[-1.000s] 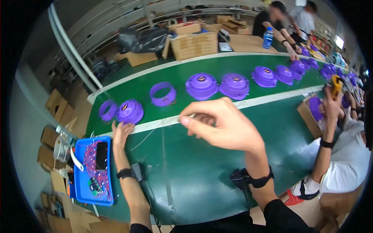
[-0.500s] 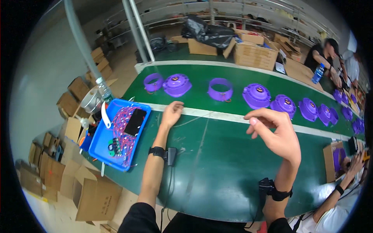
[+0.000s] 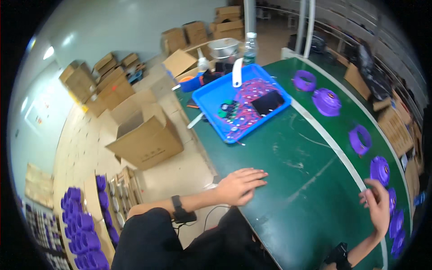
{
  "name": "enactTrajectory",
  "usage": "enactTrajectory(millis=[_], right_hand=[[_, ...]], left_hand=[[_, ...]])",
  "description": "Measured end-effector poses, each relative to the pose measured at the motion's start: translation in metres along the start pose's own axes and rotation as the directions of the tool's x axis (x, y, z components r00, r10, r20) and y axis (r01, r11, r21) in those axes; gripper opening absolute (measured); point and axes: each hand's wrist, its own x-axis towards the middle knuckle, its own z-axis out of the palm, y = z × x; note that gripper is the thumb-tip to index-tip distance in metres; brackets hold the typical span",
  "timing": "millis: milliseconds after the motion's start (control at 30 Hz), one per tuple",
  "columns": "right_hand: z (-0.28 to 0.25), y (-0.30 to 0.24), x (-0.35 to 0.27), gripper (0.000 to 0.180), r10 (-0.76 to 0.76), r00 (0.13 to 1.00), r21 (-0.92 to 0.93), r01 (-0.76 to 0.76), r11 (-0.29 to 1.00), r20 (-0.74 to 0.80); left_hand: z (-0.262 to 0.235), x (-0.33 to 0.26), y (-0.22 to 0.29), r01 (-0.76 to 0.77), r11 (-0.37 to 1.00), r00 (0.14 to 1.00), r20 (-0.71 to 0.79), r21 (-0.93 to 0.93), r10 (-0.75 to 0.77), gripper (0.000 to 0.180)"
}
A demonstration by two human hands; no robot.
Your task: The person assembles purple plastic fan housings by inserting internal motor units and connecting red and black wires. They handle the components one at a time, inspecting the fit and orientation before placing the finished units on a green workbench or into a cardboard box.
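Observation:
My left hand [image 3: 240,185] is palm down at the near edge of the green table [image 3: 288,180], its fingers stretched out and nothing in them. My right hand [image 3: 377,207] hovers by the pale strip along the table, its fingers loosely bent and apart from the thumb, holding nothing that I can see. Closest to it is a purple round housing [image 3: 379,170] in the row beyond the strip. Farther up that row are a purple ring [image 3: 360,140], another purple housing [image 3: 326,102] and a second ring [image 3: 304,81].
A blue tray [image 3: 209,96] holds red and blue wires, a black phone-like slab [image 3: 267,103] and a white-handled tool [image 3: 237,73]. Behind it stand a bottle [image 3: 250,48] and a metal pot [image 3: 224,48]. An open carton [image 3: 150,139] and stacked purple rings [image 3: 83,229] are on the left.
My view has swung left, bringing the floor, carton and stacked rings into sight. My left hand has drawn back from the strip to the table's near edge. Both hands remain without anything in them.

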Motion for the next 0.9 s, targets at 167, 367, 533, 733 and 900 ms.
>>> enactTrajectory(millis=[167, 367, 533, 733, 900], right_hand=[[0.03, 0.081, 0.033, 0.02, 0.092, 0.907, -0.066, -0.071, 0.995, 0.41], [0.117, 0.064, 0.068, 0.021, 0.308, 0.671, 0.016, -0.431, 0.902, 0.674], [0.121, 0.06, 0.098, 0.025, 0.596, 0.551, -0.249, -0.577, 0.778, 0.584], [0.261, -0.091, 0.101, 0.024, 0.546, 0.405, -0.385, -0.415, 0.824, 0.733], [0.388, -0.216, 0.128, 0.024, 0.402, 0.069, -0.393, -0.111, 0.913, 0.913]], left_hand=[[0.013, -0.006, -0.002, 0.033, 0.995, 0.993, -0.112, -0.091, -0.043, 0.047], [0.033, -0.017, 0.003, 0.012, 0.964, 0.998, -0.049, -0.265, -0.026, 0.056], [0.021, -0.003, 0.007, -0.12, 0.902, 0.974, -0.224, -0.415, 0.026, 0.038], [-0.071, -0.056, -0.054, 0.486, 0.629, 0.831, 0.098, -0.606, -0.547, 0.024], [-0.158, -0.262, -0.106, 0.814, 0.164, 0.241, 0.067, -0.558, -0.968, 0.027]])
